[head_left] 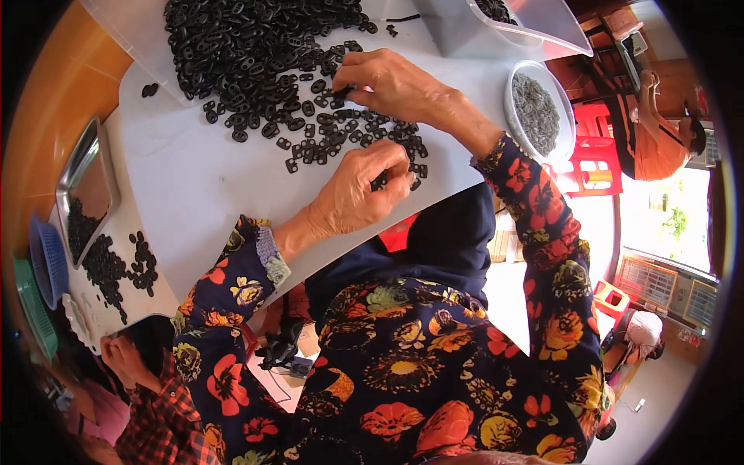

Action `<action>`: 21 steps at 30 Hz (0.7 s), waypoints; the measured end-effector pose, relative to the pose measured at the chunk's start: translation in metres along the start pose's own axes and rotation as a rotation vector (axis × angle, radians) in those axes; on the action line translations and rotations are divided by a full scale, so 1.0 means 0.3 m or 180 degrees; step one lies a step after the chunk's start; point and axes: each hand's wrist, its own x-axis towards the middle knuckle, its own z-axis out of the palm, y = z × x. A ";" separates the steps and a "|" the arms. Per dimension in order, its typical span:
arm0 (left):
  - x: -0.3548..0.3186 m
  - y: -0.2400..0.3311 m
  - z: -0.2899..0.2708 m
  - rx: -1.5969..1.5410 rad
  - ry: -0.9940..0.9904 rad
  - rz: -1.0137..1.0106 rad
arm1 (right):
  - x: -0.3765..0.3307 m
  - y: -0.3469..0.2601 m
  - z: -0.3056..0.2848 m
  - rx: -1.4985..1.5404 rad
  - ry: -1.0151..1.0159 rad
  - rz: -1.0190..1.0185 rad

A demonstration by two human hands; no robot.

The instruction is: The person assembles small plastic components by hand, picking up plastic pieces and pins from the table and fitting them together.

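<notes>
Bright room w/ tiled floor, red plastic stools (593,159) off to the right, another person in orange (659,139) seated beyond them; nearer in, a white worktop (194,178) runs diagonally from lower left to upper right. Big heap of small black oval link pieces (256,46) sits at the worktop's far edge, thinning into a loose scatter toward the near edge, approx. centre. Pieces lie flat, long axes pointing every which way, no common direction. Left hand (360,194) is at the near edge, fingers curled tight, tips pinched on one black piece (378,183); mostly hidden under the fingers, so its axis can't be told. Right hand (387,81) is further in, at the heap's right fringe, thumb and forefinger closed on another small black piece (341,93), other fingers loosely bent; its direction also too small to tell. Round clear tub of grey bits (537,112) stands by the worktop's right edge, just beside the right wrist. At the left end: metal tray (85,186) w/ black pieces, a second small pile (116,267) near that corner, blue basket (48,260) beside it. Co-worker's hands (124,360) in a plaid sleeve at the lower left corner.
</notes>
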 end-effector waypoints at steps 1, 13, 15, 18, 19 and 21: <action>0.000 0.002 0.000 -0.0009 0.0003 -0.0004 | 0.005 0.000 0.000 -0.0122 -0.0108 -0.0006; -0.026 0.002 -0.015 -0.0007 0.0084 -0.0063 | -0.007 -0.016 -0.042 -0.0017 -0.0018 0.0208; -0.026 -0.005 -0.016 -0.0019 0.0161 -0.0040 | -0.029 -0.014 -0.038 0.0040 -0.0055 0.0245; -0.019 -0.011 -0.009 -0.0108 0.0207 -0.0150 | -0.070 -0.018 -0.039 0.0202 -0.0359 0.0620; -0.023 -0.001 -0.010 -0.0195 0.0273 -0.0227 | -0.071 -0.029 -0.037 0.0157 -0.0364 0.0529; -0.031 0.008 -0.017 -0.0036 0.0337 -0.0216 | -0.067 -0.047 -0.030 0.0118 -0.0344 0.0436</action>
